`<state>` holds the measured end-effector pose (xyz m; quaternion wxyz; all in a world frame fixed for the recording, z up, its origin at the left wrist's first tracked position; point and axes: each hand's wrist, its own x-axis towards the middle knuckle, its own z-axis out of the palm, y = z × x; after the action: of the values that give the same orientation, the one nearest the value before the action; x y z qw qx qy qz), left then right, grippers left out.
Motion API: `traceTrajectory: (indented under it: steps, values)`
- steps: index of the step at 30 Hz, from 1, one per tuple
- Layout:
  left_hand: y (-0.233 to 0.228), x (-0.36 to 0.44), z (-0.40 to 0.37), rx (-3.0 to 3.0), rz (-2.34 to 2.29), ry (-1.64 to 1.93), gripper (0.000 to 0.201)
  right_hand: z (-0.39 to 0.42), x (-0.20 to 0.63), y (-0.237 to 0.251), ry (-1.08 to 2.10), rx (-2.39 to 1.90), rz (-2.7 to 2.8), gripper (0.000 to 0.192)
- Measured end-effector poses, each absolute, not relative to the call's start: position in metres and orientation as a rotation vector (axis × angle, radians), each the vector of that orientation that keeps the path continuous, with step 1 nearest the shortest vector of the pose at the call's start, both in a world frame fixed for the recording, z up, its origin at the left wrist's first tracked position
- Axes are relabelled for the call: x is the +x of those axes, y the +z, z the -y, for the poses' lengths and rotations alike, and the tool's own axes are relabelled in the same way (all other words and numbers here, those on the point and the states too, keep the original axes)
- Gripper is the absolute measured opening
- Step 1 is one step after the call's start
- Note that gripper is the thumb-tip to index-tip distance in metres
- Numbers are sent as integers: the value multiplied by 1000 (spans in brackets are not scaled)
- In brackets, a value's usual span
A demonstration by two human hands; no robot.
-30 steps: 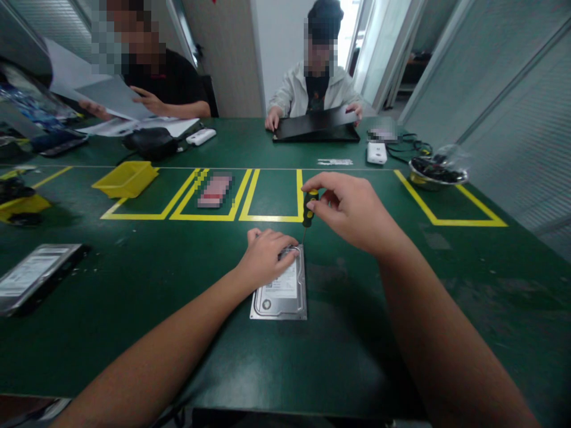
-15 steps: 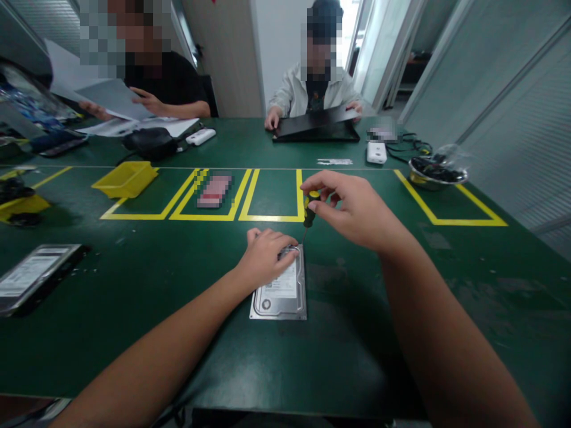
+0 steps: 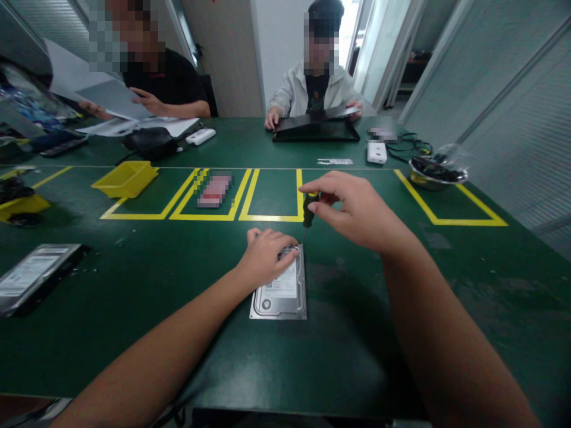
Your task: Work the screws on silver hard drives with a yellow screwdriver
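Note:
A silver hard drive [image 3: 282,290] lies flat on the green table [image 3: 134,309] in front of me. My left hand [image 3: 265,257] presses down on its far end, covering that part. My right hand [image 3: 352,209] pinches the handle of a small black and yellow screwdriver [image 3: 307,211] between thumb and fingers. The screwdriver stands nearly upright, its thin tip on the drive's far right corner.
A second hard drive [image 3: 31,276] lies at the left edge. Yellow tape boxes mark the table's middle, with a yellow tray [image 3: 125,178] and a pink card [image 3: 215,190] in them. A metal bowl [image 3: 437,172] sits at right. Two people sit across the table with papers and a black panel [image 3: 316,128].
My right fingers have shifted slightly around the screwdriver handle, turning it. The person opposite has lowered the black panel a little. My left hand has stayed on the drive.

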<state>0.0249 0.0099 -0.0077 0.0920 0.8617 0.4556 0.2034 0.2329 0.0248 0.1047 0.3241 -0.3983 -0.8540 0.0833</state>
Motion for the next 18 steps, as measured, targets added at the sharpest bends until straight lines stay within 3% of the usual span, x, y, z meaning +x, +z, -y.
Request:
traceTrajectory:
  steps: [6, 18]
  values:
    - [-8, 26, -10, 2567, -1351, 606, 23, -26, 225, 102, 110, -1148, 2195, 18]
    - [-8, 26, -10, 2557, -1357, 607, 23, -25, 226, 101, 138, -1128, 2198, 17]
